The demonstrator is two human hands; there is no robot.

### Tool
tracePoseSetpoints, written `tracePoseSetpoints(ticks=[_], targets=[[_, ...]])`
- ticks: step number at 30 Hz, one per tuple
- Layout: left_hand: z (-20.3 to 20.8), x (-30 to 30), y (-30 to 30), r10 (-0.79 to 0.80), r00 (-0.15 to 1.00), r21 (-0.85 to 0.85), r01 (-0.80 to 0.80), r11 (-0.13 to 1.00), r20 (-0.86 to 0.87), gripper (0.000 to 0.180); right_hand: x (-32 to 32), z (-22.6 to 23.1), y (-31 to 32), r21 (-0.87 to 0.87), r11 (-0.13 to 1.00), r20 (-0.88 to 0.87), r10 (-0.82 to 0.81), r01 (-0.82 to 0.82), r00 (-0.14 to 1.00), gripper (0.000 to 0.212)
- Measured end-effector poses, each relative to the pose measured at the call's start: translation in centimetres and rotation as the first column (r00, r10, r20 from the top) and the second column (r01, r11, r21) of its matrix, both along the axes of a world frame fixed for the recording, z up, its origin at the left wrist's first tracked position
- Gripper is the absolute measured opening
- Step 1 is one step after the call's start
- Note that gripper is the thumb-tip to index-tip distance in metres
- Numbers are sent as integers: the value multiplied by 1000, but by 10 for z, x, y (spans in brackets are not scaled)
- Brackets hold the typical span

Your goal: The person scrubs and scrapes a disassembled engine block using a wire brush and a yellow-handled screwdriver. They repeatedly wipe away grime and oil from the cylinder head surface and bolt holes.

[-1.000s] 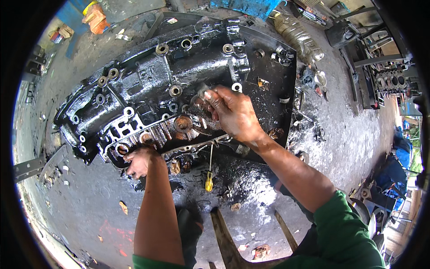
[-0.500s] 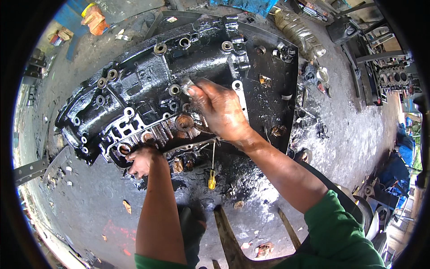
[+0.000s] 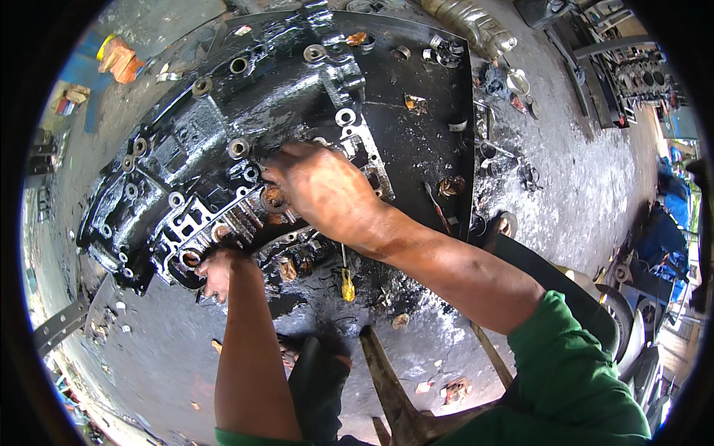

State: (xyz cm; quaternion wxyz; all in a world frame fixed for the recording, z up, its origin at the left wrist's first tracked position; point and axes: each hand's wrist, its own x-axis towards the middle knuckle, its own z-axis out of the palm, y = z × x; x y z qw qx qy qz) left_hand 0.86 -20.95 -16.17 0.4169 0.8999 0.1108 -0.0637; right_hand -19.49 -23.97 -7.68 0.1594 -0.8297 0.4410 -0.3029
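Observation:
A large, oil-blackened engine block lies on a dark metal tray, its paler machined edge turned toward me. My left hand grips the block's near left corner beside a round bore, fingers bent around the edge. Over the middle of the block, my right hand is curled with its back up, next to a rusty round opening. It is slightly smeared, and whatever its fingers hold is hidden beneath it. A yellow-handled screwdriver lies at the block's near side, its shaft pointing away from me.
Bearing shells and scraps lie about the tray. A wooden stool stands close in front of me. Beyond the tray's far right corner is a dented metal exhaust part. Shelving with engine parts stands at the right.
My right hand has come nearer me across the block, from the bolt bosses to the rusty opening. A greyish bit seen at its fingertips is now hidden. The left hand keeps its grip.

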Motion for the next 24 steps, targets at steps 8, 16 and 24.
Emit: tracePoseSetpoints(ticks=[8, 16, 24], targets=[[12, -11, -1, 12, 1000, 7, -11, 1000, -28, 59, 33, -8, 12, 611, 774, 433, -501, 164, 750, 28], [13, -7, 2, -71, 996, -10, 72, 997, 45, 59, 85, -7, 10, 818, 463, 432, -886, -341, -167, 36], [11, -6, -1, -50, 998, -44, 51, 998, 27, 59, 71, -2, 8, 784, 541, 555, -830, -304, -47, 32]])
